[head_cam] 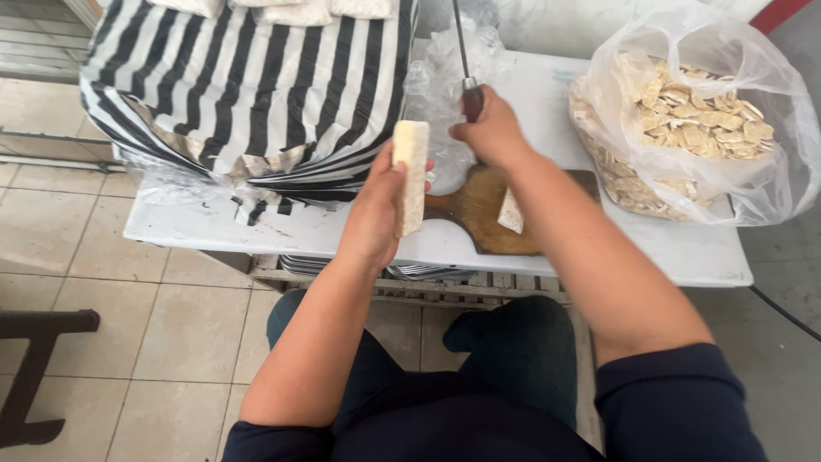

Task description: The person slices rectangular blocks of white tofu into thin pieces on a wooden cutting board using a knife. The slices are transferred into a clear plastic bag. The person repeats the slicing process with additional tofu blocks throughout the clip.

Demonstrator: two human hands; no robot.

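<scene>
**A:** Left grip (376, 210) first: fingers clamped round a pale block (410, 175), held upright, just left of the board (479, 214) and above the table's (205, 227) near edge.

**B:** And the right grip (492, 133)?

**A:** Closed tight on a knife (466, 64). Dark handle in the fist, thin blade pointing up and away, over the far end of the board.

**B:** Anything on the board itself?

**A:** One small pale slice (510, 211) lying there, right under the right forearm. The board is brown wood and sits at the table's near edge.

**B:** What's to the right of the board?

**A:** A big clear bag (727, 128), mouth open, heaped with pale cut pieces. It's close beside the board; touching or not, I can't tell.

**B:** And left of it?

**A:** A black-and-white striped cloth (248, 85) draped over something bulky, with more pale blocks (295, 10) on top at its far edge. Crumpled clear plastic (440, 73) sits between the cloth and the board, just behind the upright block.

**B:** Below the board?

**A:** The person's dark-trousered knees, over a tiled floor.
</scene>
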